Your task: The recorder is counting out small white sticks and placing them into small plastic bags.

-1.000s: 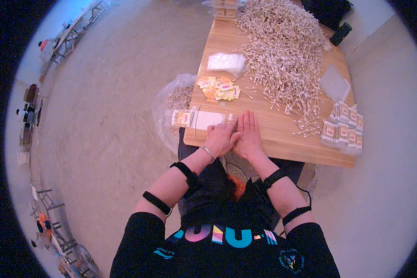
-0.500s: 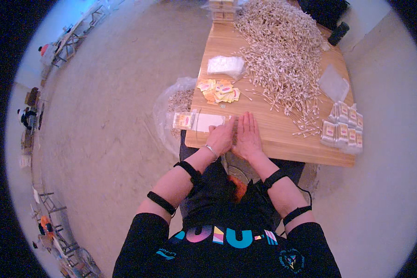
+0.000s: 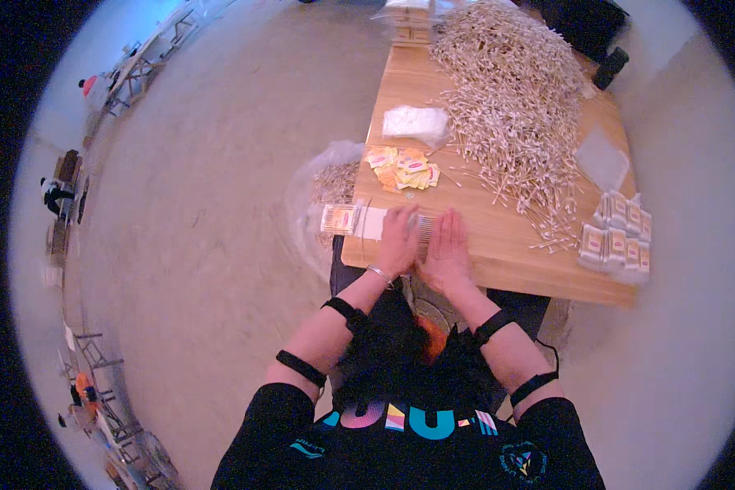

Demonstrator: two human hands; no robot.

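Note:
A short row of cotton swabs (image 3: 425, 228) lies on the wooden table between my two hands. Slightly blurred, my left hand (image 3: 398, 242) has its fingers bent at the row's left side, closed against the swabs. Along the other side lies my right hand (image 3: 447, 255), flat, with its fingers stretched out and its edge against the swabs. A white slab (image 3: 371, 223) sits just left of my left hand, partly covered by it. Beyond the slab, a clear pack of swabs with an orange-and-white card (image 3: 338, 219) rests at the table's left edge.
A large heap of loose swabs (image 3: 510, 98) covers the far table (image 3: 514, 265). Nearer lie yellow cards (image 3: 404, 169) and a stack of white bags (image 3: 416, 123). Filled packs (image 3: 616, 237) stand at right. A clear bag of swabs (image 3: 331, 184) sits below the left edge.
The whole view has shifted, so the table appears further right and lower. My left hand now covers more of the white slab, its fingers lifted and bent; my right hand stays flat beside the swabs.

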